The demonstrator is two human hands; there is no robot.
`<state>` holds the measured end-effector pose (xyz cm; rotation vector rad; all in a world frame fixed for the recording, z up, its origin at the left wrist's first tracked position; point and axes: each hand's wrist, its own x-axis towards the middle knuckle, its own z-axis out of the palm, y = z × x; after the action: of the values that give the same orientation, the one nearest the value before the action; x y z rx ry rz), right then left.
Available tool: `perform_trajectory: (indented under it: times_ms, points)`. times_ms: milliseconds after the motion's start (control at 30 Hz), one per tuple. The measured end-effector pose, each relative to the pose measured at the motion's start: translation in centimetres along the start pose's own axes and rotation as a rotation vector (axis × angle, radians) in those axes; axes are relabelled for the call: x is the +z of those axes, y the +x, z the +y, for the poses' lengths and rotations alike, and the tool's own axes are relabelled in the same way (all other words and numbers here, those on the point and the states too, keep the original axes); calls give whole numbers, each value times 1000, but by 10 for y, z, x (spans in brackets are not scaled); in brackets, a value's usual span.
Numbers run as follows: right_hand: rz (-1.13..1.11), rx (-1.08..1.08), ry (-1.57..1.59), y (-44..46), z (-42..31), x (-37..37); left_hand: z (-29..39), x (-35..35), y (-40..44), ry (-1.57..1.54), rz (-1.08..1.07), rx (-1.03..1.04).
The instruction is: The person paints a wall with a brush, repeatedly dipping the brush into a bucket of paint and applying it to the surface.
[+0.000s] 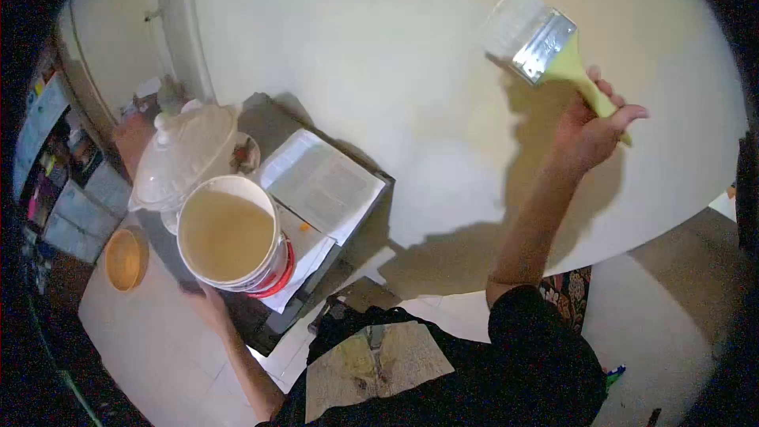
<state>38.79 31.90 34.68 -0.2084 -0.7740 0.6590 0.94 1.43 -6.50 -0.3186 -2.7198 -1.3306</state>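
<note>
Black shirt (498, 368) showing; right hand (591, 133) reaching high, right of bucket (269, 271), fingers wrapping brush (545, 47); left hand (209, 305) sitting by bucket, fingers hidden, can't tell grip tbh.

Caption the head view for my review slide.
Right grip holds a broad paintbrush before a pale wall; left grip is beside a bucket of beige liquid.

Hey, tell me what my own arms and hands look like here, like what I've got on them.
Your right hand and left hand show no gloves, and both forearms are bare, with no watch visible. The right sleeve is black and short, ending near the elbow. The left sleeve is mostly out of sight.
</note>
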Motion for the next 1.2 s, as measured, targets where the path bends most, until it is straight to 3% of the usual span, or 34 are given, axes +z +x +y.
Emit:
perform_trajectory:
  times_ms: [100,200,367,433,533,600,667,733,833,900,933,1000,1100,1133,1200]
  points:
    - [85,-48,-110,-2,-25,29,2,-5,-2,-2,-23,4]
    - [-177,82,6,20,-6,10,0,-4,-1,-46,-45,-6]
    - [-210,121,-68,7,17,-2,2,-8,-2,-111,-54,3]
    - [-370,161,-219,-16,22,-5,-5,-4,2,-80,-58,-23]
    - [-661,-69,-570,-59,54,-33,6,-5,-3,-78,-49,-24]
    - [-704,-91,-805,-79,69,-44,18,-14,-5,-53,-38,37]
    - [-824,-296,-780,-91,77,-47,16,-13,-3,-48,-50,26]
    - [-720,-263,-845,-77,96,-59,13,-12,-2,-34,-61,-6]
    - [-401,92,-613,-60,96,-53,16,-13,-6,-94,-41,33]
    - [-406,76,-511,-39,80,-52,19,-15,-8,-61,-55,4]
    - [-478,-75,-514,-44,45,-22,21,-17,-9,-91,-55,6]
    - [-520,-171,-465,-45,16,3,23,-17,-10,-122,-63,6]
    - [-644,-391,-455,-37,11,3,27,-17,-9,30,-50,-52]
    - [-841,-745,-601,-35,13,6,30,-17,-11,-76,-29,-11]
    - [-1158,-1161,-755,-35,25,13,19,-11,-7,-52,-33,-22]
